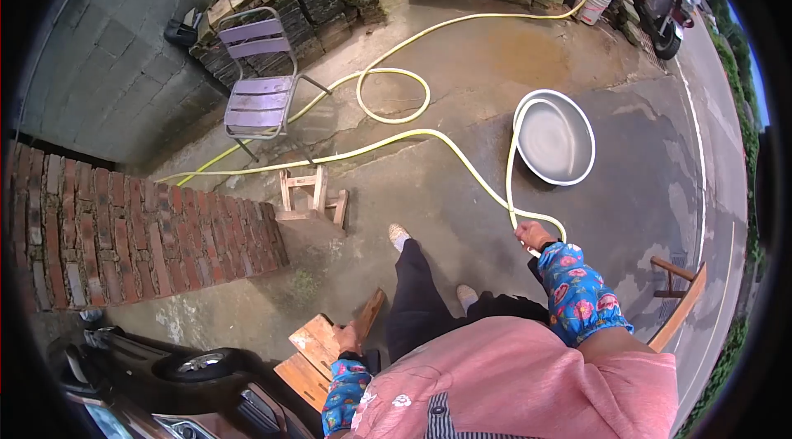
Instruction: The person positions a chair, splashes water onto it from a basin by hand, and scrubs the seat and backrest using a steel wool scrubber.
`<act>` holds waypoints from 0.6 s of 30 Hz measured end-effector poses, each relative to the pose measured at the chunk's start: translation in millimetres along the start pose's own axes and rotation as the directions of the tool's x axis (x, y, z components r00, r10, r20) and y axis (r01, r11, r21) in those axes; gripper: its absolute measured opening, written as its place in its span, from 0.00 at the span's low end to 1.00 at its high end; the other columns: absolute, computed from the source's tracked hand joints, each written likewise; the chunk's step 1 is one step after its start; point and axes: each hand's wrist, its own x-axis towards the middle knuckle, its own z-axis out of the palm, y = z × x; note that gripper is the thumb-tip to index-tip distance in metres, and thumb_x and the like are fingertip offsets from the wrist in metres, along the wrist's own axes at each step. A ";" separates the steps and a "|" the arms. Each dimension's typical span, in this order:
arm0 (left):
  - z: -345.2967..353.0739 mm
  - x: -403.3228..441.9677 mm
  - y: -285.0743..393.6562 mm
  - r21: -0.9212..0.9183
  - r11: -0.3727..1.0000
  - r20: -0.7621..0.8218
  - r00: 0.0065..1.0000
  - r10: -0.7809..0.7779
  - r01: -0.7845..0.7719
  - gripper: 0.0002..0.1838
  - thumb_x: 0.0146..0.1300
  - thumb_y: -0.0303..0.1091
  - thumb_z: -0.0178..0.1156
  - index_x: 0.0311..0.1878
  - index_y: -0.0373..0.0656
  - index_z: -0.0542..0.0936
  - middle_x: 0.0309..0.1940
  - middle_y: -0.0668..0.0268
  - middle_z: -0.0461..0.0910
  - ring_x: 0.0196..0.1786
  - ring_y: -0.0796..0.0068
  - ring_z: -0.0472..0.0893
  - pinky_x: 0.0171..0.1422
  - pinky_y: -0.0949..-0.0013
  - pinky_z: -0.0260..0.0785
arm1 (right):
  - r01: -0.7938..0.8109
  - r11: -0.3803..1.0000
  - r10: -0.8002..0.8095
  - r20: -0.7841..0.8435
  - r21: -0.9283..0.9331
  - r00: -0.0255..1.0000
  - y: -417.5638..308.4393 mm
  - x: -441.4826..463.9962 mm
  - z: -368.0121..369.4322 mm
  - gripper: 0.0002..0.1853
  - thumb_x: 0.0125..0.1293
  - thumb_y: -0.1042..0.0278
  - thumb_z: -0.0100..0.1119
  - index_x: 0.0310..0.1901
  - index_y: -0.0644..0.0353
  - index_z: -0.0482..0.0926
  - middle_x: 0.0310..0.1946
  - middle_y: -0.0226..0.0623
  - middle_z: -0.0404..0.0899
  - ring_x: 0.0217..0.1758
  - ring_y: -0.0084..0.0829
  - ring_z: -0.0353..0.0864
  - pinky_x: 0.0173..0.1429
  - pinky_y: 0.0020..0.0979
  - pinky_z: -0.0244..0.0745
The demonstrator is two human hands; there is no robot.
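My right hand [535, 235] is closed around a pale yellow hose [462, 160]. The hose bends by my fist, and a stretch of it runs over into the round metal basin [560, 142] on the ground ahead. My left hand [350, 338] grips a small wooden stool [312, 366] low at my left side. Part of the stool is hidden behind my patterned sleeve and body. A second wooden stool [316, 191] stands against the end of the brick wall.
A slatted metal chair [260, 96] stands at the left, near stacked stones [318, 6]. The hose loops across wet concrete. The brick wall [140, 233] and a dark car [190, 373] are at my left. A wooden bench [683, 307] lies right; a motorbike [660, 14] is parked beyond.
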 end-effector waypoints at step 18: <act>-32.0 122.1 243.6 -0.258 0.961 0.087 0.993 -0.081 0.101 0.35 0.52 0.39 0.66 0.64 0.45 0.66 0.61 0.46 0.59 0.58 0.51 0.69 0.52 0.58 0.73 | 0.152 0.980 -0.126 0.190 -0.128 0.974 -369.3 204.3 20.8 0.10 0.65 0.61 0.54 0.39 0.58 0.77 0.30 0.32 0.80 0.24 0.28 0.82 0.27 0.30 0.75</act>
